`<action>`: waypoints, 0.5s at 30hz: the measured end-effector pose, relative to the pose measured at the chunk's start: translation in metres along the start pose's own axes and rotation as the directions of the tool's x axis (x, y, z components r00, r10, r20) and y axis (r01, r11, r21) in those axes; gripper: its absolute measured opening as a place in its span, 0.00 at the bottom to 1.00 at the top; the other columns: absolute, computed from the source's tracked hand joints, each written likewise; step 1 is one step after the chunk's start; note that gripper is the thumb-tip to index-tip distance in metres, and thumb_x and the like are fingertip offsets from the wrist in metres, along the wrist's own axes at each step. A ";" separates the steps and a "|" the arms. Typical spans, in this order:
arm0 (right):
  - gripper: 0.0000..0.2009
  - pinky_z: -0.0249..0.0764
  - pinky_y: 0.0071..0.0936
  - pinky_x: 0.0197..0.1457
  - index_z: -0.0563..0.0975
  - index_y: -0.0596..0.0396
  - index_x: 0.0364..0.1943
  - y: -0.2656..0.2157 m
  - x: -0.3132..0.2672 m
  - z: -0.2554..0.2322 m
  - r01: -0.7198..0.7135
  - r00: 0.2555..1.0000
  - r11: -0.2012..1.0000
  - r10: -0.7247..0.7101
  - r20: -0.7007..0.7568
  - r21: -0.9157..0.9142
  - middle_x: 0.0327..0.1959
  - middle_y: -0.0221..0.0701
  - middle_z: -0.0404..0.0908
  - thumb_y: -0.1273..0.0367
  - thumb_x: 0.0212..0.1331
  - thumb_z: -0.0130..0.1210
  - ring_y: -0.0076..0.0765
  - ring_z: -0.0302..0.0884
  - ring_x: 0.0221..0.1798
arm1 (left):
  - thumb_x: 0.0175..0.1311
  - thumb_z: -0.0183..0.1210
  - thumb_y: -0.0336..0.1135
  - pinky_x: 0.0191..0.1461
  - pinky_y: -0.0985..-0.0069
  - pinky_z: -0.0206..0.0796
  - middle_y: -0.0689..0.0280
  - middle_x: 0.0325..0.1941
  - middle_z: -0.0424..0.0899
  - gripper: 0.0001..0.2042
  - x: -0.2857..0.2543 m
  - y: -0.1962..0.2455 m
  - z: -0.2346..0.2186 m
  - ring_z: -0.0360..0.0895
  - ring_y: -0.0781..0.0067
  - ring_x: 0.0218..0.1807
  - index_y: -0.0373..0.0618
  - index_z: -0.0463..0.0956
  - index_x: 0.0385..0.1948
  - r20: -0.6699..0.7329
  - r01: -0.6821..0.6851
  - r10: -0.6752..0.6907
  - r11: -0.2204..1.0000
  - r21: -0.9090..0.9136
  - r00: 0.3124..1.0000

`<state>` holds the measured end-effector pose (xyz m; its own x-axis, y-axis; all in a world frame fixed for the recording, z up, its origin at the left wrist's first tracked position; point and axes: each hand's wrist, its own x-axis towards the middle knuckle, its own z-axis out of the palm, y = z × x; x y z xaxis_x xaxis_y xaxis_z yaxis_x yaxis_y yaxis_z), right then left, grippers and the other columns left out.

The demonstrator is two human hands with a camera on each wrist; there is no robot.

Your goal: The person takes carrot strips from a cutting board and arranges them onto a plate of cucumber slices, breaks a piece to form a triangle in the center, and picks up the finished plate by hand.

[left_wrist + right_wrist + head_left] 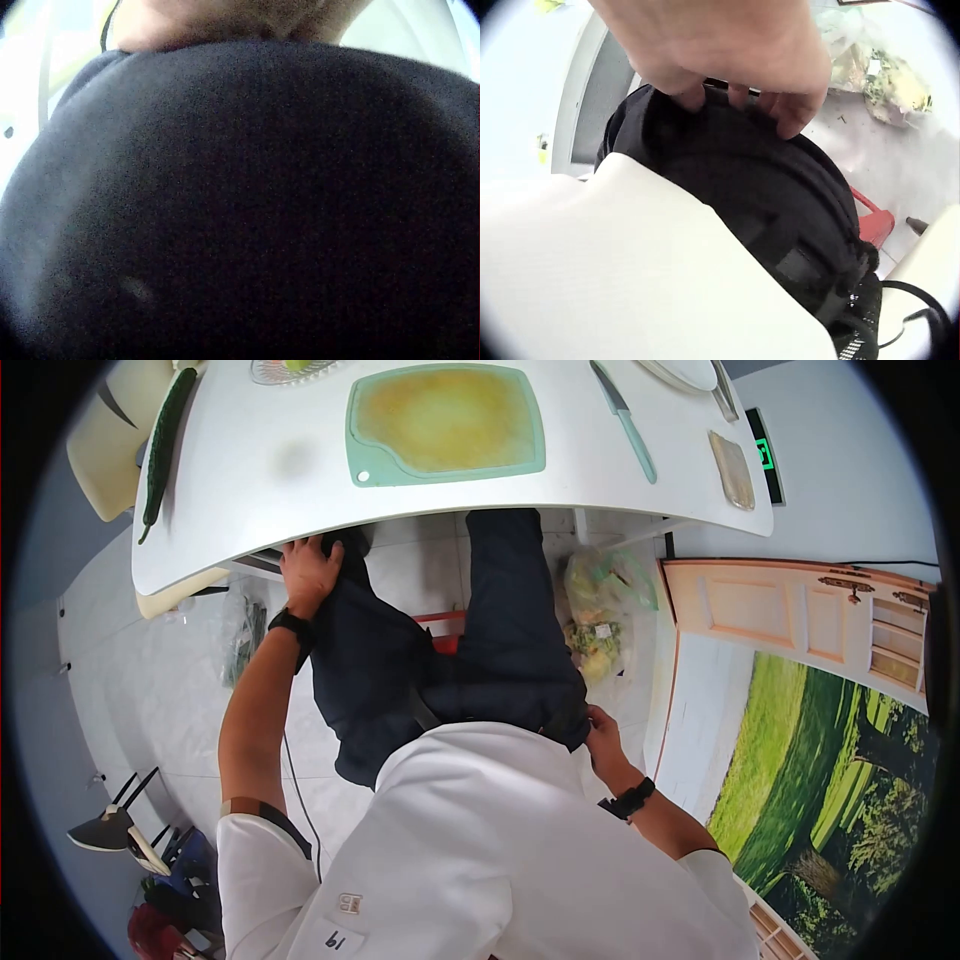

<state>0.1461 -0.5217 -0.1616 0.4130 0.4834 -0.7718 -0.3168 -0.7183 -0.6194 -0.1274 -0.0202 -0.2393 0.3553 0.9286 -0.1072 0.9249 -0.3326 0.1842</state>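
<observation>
My left hand [310,572] rests on the dark trousers [365,625] near the left knee, just below the table edge. In the left wrist view, dark cloth [247,202] fills most of the picture, with part of the hand [240,19] above it; the fingertips are hidden. At the right hip my right hand [604,745] is beside the dark cloth. The right wrist view has this hand [735,45] with bent fingers gripping the upper edge of black fabric [727,165].
On the white table [260,470] lie a green cutting board [450,420], a knife [630,435], a cucumber [167,450] and a flat packet [732,470]. Plastic bags with greens [598,635] stand on the floor at the right. A red object [875,225] shows beside the black fabric.
</observation>
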 end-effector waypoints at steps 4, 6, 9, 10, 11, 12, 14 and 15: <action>0.15 0.75 0.25 0.54 0.77 0.63 0.55 -0.005 0.008 0.005 0.010 0.993 0.987 0.008 -0.115 0.161 0.47 0.32 0.84 0.72 0.67 0.57 0.26 0.80 0.48 | 0.62 0.60 0.53 0.68 0.46 0.63 0.51 0.61 0.80 0.25 0.001 -0.003 0.005 0.71 0.41 0.65 0.47 0.80 0.56 -0.024 -0.017 0.018 1.000 0.025 1.000; 0.15 0.74 0.25 0.55 0.78 0.62 0.54 0.000 0.004 0.002 0.058 0.994 0.989 -0.044 -0.104 0.133 0.46 0.31 0.84 0.72 0.66 0.57 0.26 0.80 0.48 | 0.61 0.60 0.53 0.67 0.46 0.63 0.50 0.61 0.80 0.26 0.000 -0.003 0.003 0.71 0.40 0.65 0.46 0.80 0.55 0.004 0.007 -0.007 1.000 0.006 1.000; 0.16 0.74 0.25 0.57 0.77 0.62 0.55 -0.012 -0.011 0.002 0.056 0.998 0.992 -0.052 -0.039 0.110 0.49 0.31 0.83 0.73 0.63 0.57 0.28 0.80 0.51 | 0.61 0.61 0.52 0.67 0.46 0.64 0.49 0.60 0.80 0.26 0.000 -0.005 0.006 0.72 0.40 0.64 0.45 0.80 0.55 0.006 0.013 -0.013 1.000 -0.006 1.000; 0.17 0.74 0.26 0.58 0.76 0.61 0.55 -0.022 -0.019 0.008 0.103 0.995 0.989 -0.102 -0.019 0.102 0.49 0.31 0.82 0.74 0.62 0.57 0.28 0.80 0.52 | 0.61 0.61 0.52 0.67 0.46 0.64 0.49 0.60 0.80 0.26 -0.002 -0.002 0.002 0.72 0.40 0.64 0.45 0.80 0.55 -0.003 0.022 -0.022 1.000 -0.004 1.000; 0.18 0.75 0.26 0.59 0.76 0.61 0.55 -0.031 -0.025 0.012 0.150 0.989 0.984 -0.151 0.002 0.094 0.50 0.31 0.81 0.74 0.60 0.58 0.29 0.80 0.52 | 0.63 0.59 0.56 0.67 0.48 0.64 0.46 0.54 0.82 0.26 -0.004 0.001 0.000 0.74 0.40 0.61 0.39 0.83 0.45 -0.029 0.023 -0.023 1.000 0.004 0.999; 0.18 0.75 0.26 0.59 0.76 0.61 0.55 -0.038 -0.028 0.014 0.157 0.987 0.983 -0.158 0.012 0.093 0.50 0.31 0.81 0.74 0.60 0.58 0.29 0.80 0.52 | 0.65 0.57 0.60 0.67 0.51 0.64 0.43 0.47 0.85 0.30 -0.005 0.003 -0.002 0.76 0.41 0.59 0.33 0.86 0.36 -0.055 0.024 -0.023 1.000 0.012 0.998; 0.20 0.78 0.27 0.55 0.75 0.60 0.56 -0.045 -0.032 0.018 0.129 0.991 0.990 -0.130 0.012 0.055 0.50 0.32 0.80 0.76 0.58 0.60 0.29 0.80 0.53 | 0.64 0.57 0.60 0.67 0.51 0.65 0.43 0.48 0.85 0.30 -0.005 0.002 -0.004 0.76 0.41 0.59 0.33 0.86 0.37 -0.092 -0.011 0.009 1.000 -0.021 0.996; 0.20 0.78 0.27 0.55 0.75 0.60 0.56 -0.042 -0.030 0.019 0.137 0.990 0.989 -0.138 0.015 0.055 0.50 0.32 0.80 0.76 0.58 0.60 0.29 0.80 0.53 | 0.63 0.59 0.55 0.67 0.50 0.64 0.45 0.53 0.83 0.26 -0.005 0.003 -0.005 0.74 0.41 0.61 0.37 0.83 0.45 -0.063 0.014 -0.018 0.998 -0.057 0.998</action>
<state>0.1310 -0.4968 -0.1157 0.4399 0.5852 -0.6812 -0.3041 -0.6166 -0.7262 -0.1267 -0.0250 -0.2333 0.3293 0.9430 -0.0488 0.9207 -0.3092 0.2381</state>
